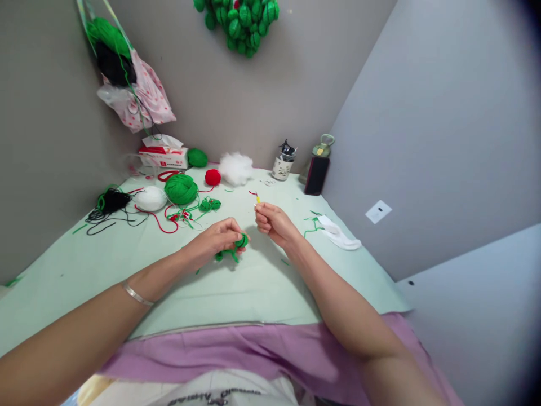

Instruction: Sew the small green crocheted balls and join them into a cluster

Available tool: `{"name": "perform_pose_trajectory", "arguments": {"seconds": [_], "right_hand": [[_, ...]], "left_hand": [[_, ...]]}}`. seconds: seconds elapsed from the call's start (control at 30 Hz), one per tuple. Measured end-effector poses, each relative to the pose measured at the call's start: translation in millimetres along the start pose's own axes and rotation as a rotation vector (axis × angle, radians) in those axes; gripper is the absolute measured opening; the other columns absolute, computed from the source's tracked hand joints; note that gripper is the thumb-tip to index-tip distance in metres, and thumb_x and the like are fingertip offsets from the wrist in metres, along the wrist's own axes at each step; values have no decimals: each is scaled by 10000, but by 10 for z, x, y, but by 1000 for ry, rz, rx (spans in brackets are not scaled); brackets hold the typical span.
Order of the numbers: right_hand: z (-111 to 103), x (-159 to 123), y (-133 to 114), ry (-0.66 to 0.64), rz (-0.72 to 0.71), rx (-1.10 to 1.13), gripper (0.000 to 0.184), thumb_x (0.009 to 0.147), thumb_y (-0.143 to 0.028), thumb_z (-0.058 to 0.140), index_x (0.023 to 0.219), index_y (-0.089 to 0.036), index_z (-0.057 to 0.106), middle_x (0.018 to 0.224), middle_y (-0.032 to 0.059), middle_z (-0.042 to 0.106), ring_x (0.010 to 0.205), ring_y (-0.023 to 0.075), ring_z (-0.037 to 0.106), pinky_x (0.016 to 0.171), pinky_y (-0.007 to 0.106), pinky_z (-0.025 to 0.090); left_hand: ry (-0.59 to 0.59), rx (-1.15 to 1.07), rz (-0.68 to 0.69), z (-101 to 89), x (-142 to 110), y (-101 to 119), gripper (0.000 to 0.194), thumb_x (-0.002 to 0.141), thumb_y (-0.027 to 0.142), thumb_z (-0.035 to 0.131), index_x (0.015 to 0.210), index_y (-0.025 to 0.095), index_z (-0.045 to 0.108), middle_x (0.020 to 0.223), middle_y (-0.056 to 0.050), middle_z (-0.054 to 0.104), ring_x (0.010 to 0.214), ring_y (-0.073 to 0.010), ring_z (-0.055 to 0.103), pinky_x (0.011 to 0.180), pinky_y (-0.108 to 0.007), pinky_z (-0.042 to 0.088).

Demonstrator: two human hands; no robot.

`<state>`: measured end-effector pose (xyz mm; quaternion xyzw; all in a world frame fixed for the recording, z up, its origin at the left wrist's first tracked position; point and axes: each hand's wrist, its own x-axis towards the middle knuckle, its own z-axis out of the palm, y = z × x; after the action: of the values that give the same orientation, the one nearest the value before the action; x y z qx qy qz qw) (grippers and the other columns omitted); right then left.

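Observation:
My left hand point(224, 235) is closed around a small green yarn piece point(241, 241) with dark stripes, and green strands dangle below it over the table. Just to the right and slightly farther off, my right hand point(274, 221) pinches a thin tool with a yellow handle point(258, 199), perhaps a crochet hook; its tip is too small to make out. A short red strand point(252, 193) lies by the tool's tip. The two hands are apart. Beyond the left hand sits a small green striped yarn piece point(210, 204) beside tangled red, white and green scraps point(181, 216).
Green point(181, 189), white point(151, 198), red point(212, 177) and black point(115, 200) yarn lie at the left, near a tissue box point(169, 158). White stuffing point(235, 168), a jar point(283, 166), a phone point(316, 175) and a bottle point(323, 148) stand behind. White cloth point(339, 233) lies right.

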<state>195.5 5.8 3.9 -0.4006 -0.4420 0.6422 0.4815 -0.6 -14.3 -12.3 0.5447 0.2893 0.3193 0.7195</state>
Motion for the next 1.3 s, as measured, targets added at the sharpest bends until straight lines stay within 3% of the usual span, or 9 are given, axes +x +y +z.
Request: {"name": "perform_pose_trajectory", "arguments": {"seconds": [0.17,0.3,0.4,0.57,0.7,0.87,1.07,1.17,1.3], "right_hand": [[-162,85,22,119,4,46,201,775,-272,696,788,-171,523,656,-24,621,541,74,584,496,171,453],[-284,150,17,282,-124,-172,186,855,-329,626,822,-186,512,789,46,703,672,113,677,565,192,521],[-360,197,31,368,-201,-405,187,900,-372,529,846,-195,500,803,50,702,684,120,676,589,209,520],[-461,221,59,339,-197,-779,231,895,-351,506,811,-172,627,799,47,691,791,162,642,733,270,484],[-534,145,26,330,-140,-1119,137,771,-250,668,894,-195,696,894,60,698,944,229,601,859,333,408],[-571,78,-42,310,-58,-1364,191,691,-122,675,863,-199,710,949,99,705,970,272,603,836,341,383],[-461,42,-187,318,-119,-1310,287,856,-127,404,897,-184,683,764,57,671,732,180,620,709,276,405],[-312,-39,-224,175,-184,-1001,296,924,-219,345,979,-170,632,683,-8,573,499,103,482,551,234,370],[-118,-182,-233,-83,-240,-932,383,990,-451,350,929,-164,596,755,5,578,566,98,461,558,228,370]], "left_hand": [[4,-72,-20,-37,-7,63,212,827,282,659,1018,193,644,986,-51,699,686,-125,658,657,-254,527],[56,-111,-7,-103,16,85,200,841,287,643,961,144,715,928,-75,689,704,-139,654,641,-239,551],[126,-157,10,-151,32,94,204,832,264,654,973,139,730,982,-92,706,719,-149,672,653,-248,577],[166,-163,42,-164,16,137,188,824,240,678,977,162,753,1049,-98,731,884,-186,700,791,-287,597],[177,-114,30,-143,-10,161,253,812,255,726,1050,176,756,1113,-91,730,987,-161,683,850,-230,555],[211,-61,66,-131,-24,159,365,754,290,791,1109,221,743,1259,-82,687,1084,-187,656,881,-275,534],[248,52,178,-139,-10,124,412,710,293,808,1113,243,742,1264,-84,683,1074,-224,660,860,-332,532],[232,107,208,-140,3,91,426,732,301,791,1150,255,727,1284,-79,675,1112,-230,645,906,-352,516],[217,155,223,-120,6,58,457,763,310,762,1211,247,695,1229,-85,699,1183,-251,616,967,-383,490]]}}
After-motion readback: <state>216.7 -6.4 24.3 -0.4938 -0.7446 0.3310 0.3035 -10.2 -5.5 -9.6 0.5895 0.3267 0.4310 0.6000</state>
